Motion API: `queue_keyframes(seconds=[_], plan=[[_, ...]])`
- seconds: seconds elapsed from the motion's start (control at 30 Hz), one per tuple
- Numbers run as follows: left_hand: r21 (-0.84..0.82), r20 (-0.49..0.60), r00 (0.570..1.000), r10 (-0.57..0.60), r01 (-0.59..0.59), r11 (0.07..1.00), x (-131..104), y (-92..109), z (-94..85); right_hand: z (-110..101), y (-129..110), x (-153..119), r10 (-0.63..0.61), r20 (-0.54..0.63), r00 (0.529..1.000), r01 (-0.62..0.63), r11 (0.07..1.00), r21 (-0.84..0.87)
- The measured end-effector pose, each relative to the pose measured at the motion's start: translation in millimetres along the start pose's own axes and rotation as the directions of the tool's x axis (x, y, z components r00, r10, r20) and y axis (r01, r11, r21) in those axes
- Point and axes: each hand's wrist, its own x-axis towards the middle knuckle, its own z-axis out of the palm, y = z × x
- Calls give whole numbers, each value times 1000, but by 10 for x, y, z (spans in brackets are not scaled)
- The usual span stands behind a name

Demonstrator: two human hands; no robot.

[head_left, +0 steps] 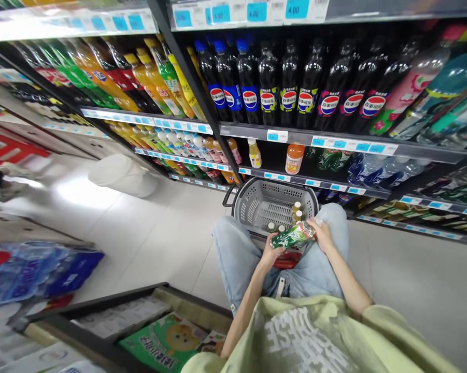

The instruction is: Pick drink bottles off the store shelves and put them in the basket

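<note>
A green bottle (291,235) with a red and white patch on its label lies tilted across my lap, above the near rim of a grey basket (249,207). My left hand (271,253) is closed round its left end. At the other end, my right hand (322,234) grips the bottle too, near my right knee. Inside the basket stand several small bottles (296,210) with pale caps, some along the right side and others at the near edge. My hands partly cover the bottle's ends.
Shelves of drinks rise in front, with cola bottles (289,96) on one level. Below them stand an orange bottle (294,158) and a small yellow bottle (254,154). A white bin (118,175) stands on the floor at left. Behind me is a dark-framed display (132,300) with green packages.
</note>
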Motion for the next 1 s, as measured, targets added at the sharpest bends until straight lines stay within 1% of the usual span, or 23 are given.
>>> queue_keyframes(seconds=[0.07, 0.17, 0.27, 0.37, 0.47, 0.6, 0.9, 1.0], plan=[[-56, -53, 996, 73, -76, 996, 23, -47, 21, 42, -6, 63, 10, 0, 1000, -10, 1000, -28], [-134, -169, 975, 147, -171, 976, 21, -67, 49, 37, 15, 92, 32, 35, 999, -29, 997, -76], [-189, -254, 951, 175, -227, 955, -12, -55, 48, -2, 67, 90, 43, 60, 997, -34, 991, -132], [-201, -287, 942, 174, -237, 951, -30, -51, 13, -29, 111, 91, 38, 87, 995, -17, 973, -229], [-211, -306, 943, 132, -203, 956, -11, -66, -39, -33, 115, 86, 19, 105, 994, 17, 944, -328], [-253, -302, 951, 69, -149, 956, 38, -90, -88, -28, 94, 75, -8, 87, 996, 40, 927, -373], [-360, -247, 967, 64, -152, 920, 44, -52, -112, -43, 149, 122, -26, 79, 996, 51, 945, -324], [-386, -229, 973, 42, -131, 913, 36, -34, -113, -52, 186, 145, -36, 86, 996, 60, 952, -299]])
